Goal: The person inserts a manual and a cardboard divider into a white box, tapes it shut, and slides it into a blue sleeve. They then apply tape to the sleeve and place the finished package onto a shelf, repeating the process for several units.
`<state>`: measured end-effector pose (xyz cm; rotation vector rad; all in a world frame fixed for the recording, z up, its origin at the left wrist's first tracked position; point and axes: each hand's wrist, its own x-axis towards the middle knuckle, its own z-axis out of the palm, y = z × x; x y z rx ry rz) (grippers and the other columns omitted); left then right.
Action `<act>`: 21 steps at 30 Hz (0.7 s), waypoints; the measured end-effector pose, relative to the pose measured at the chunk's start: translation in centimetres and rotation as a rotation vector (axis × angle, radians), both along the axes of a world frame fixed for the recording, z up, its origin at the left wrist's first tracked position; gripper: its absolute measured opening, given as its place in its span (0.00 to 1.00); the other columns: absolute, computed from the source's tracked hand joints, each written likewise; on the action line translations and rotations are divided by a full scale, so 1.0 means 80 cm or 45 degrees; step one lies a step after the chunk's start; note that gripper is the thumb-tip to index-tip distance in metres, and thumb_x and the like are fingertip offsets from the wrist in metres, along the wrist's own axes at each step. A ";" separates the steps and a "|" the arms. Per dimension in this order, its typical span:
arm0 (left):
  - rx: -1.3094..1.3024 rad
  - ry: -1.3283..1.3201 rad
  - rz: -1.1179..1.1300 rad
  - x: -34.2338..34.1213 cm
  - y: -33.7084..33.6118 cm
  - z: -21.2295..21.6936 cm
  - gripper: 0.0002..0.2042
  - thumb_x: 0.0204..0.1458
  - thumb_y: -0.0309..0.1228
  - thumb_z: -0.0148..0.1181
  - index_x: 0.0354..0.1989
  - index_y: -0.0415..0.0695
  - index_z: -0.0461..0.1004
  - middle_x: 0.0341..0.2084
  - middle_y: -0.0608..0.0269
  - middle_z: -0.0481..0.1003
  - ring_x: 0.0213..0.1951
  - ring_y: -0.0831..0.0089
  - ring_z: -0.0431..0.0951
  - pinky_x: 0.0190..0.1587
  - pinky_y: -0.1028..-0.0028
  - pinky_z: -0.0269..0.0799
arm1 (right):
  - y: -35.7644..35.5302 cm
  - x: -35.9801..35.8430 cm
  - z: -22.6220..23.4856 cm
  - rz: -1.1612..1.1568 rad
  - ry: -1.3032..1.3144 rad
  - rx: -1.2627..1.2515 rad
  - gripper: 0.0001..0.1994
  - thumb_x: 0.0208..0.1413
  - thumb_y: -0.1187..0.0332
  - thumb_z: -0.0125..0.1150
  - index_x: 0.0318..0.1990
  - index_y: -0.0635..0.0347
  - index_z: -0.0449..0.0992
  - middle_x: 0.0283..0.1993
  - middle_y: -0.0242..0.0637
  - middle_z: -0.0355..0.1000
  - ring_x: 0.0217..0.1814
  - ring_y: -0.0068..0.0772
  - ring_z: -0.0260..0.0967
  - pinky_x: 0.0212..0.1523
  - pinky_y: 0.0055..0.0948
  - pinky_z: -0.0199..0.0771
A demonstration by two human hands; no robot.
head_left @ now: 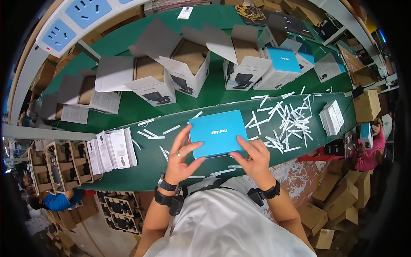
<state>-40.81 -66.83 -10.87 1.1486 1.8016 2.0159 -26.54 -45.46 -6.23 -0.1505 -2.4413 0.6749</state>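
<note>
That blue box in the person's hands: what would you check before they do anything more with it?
1. Both hands on the blue box: ok; left hand at its left edge, right hand at its lower right.
2. Box closed: ok; top looks flat.
3. Box rests on the green table: cannot tell.
4. Paper strips away from box: not ok; some lie beside it.
5. Leaflets near: ok.
</note>
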 end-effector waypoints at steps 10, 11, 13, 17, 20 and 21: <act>-0.158 0.137 -0.142 -0.026 -0.026 0.003 0.23 0.43 0.18 0.72 0.51 0.48 0.80 0.70 0.49 0.56 0.71 0.48 0.59 0.66 0.56 0.65 | -0.026 0.004 -0.024 -0.073 0.098 -0.116 0.26 0.38 0.68 0.82 0.50 0.56 0.84 0.28 0.29 0.63 0.24 0.24 0.58 0.22 0.24 0.59; -0.133 0.131 -0.155 -0.031 -0.031 0.001 0.23 0.43 0.18 0.72 0.50 0.48 0.80 0.70 0.48 0.56 0.71 0.48 0.59 0.66 0.56 0.65 | -0.028 0.004 -0.029 -0.085 0.099 -0.111 0.26 0.38 0.68 0.82 0.50 0.56 0.84 0.28 0.29 0.63 0.24 0.24 0.58 0.22 0.24 0.59; -0.108 0.125 -0.173 -0.034 -0.034 0.001 0.22 0.43 0.18 0.72 0.50 0.47 0.80 0.70 0.48 0.56 0.71 0.48 0.59 0.66 0.56 0.65 | -0.031 0.004 -0.035 0.038 0.154 -0.099 0.26 0.38 0.67 0.82 0.50 0.57 0.84 0.27 0.29 0.63 0.23 0.23 0.58 0.21 0.24 0.58; -0.187 0.181 -0.191 -0.040 -0.034 0.005 0.22 0.43 0.19 0.72 0.49 0.47 0.80 0.70 0.48 0.57 0.71 0.49 0.59 0.66 0.55 0.64 | -0.013 -0.004 -0.029 0.073 0.160 -0.033 0.25 0.36 0.65 0.83 0.48 0.57 0.84 0.20 0.28 0.61 0.20 0.25 0.58 0.20 0.26 0.59; -0.188 0.201 -0.211 -0.044 -0.037 0.008 0.21 0.43 0.19 0.72 0.49 0.48 0.80 0.70 0.48 0.57 0.71 0.49 0.59 0.67 0.56 0.64 | -0.017 -0.011 -0.024 0.059 0.176 0.062 0.25 0.36 0.64 0.83 0.46 0.56 0.85 0.19 0.28 0.60 0.19 0.27 0.58 0.20 0.26 0.59; -0.184 0.185 -0.211 -0.045 -0.037 0.008 0.21 0.43 0.20 0.72 0.49 0.48 0.80 0.70 0.49 0.57 0.71 0.50 0.60 0.67 0.56 0.64 | -0.020 -0.012 -0.024 0.045 0.178 0.109 0.25 0.35 0.64 0.83 0.46 0.55 0.85 0.19 0.28 0.60 0.19 0.27 0.58 0.20 0.26 0.60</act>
